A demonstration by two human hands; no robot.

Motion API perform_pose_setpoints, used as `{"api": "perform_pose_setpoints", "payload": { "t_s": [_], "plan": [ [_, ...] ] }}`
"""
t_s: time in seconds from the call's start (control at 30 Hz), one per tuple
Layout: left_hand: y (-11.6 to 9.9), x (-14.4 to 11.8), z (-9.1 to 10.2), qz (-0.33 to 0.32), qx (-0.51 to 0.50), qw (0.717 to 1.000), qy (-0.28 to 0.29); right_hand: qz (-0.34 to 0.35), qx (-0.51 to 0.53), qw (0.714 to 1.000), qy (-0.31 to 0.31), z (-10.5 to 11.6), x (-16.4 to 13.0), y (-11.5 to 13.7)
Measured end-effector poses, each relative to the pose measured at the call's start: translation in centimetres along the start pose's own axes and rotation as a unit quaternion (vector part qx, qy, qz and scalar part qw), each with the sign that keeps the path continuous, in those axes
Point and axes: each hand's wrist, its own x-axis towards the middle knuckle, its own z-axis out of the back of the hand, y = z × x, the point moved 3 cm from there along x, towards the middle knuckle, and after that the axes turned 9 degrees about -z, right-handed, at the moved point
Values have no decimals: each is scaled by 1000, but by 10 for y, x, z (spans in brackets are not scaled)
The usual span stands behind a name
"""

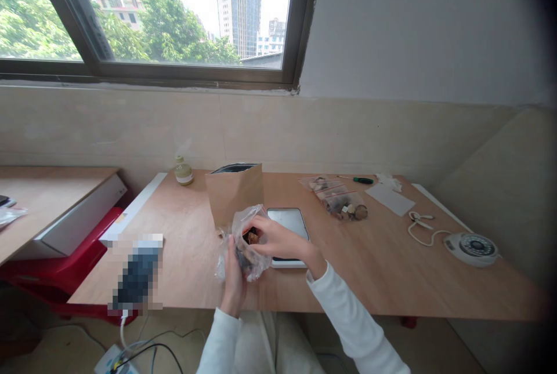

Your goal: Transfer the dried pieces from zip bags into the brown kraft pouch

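Steady support for the clear bag (262,269)

The clear bag is held just in from the near edge of the table (183,281), left of that edge's middle, with the brown paper pouch (235,194) behind it and the silver-topped device (289,221) just to its right. Its side is gripped by the left hand (234,272). The fingers of the right hand (275,239) are bent in at the mouth, by the dark brown pieces (251,237); whether any piece is pinched cannot be told, as the view is small and blocked by creased film. The mouth is best kept wide and tipped upward, with the side lightly supported, since thin plastic would probably fold under a hard squeeze. Slow finger movements are advised, so that nothing is spilled toward the near edge
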Motion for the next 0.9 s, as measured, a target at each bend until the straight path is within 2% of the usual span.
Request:
{"api": "perform_pose_setpoints", "payload": {
  "t_s": [0.23, 0.4, 0.53, 0.7, 0.9],
  "plan": [
    [4, 3, -1, 6, -40, 999, -11, -38, 46, 996, -65, 6, 3, 0],
    [5, 3, -1, 21, -70, 997, -25, -58, 85, 992, -73, 9, 7, 0],
    [1, 3, -2, 26, -76, 997, -7, -67, 155, 982, -87, 17, 8, -1],
    [-2, 5, 0, 18, -70, 997, 16, -50, 253, 962, -92, 37, 17, -3],
    [-3, 11, 7, 2, -60, 998, 20, -14, 300, 936, -184, 75, 63, -8]
  ]
}}
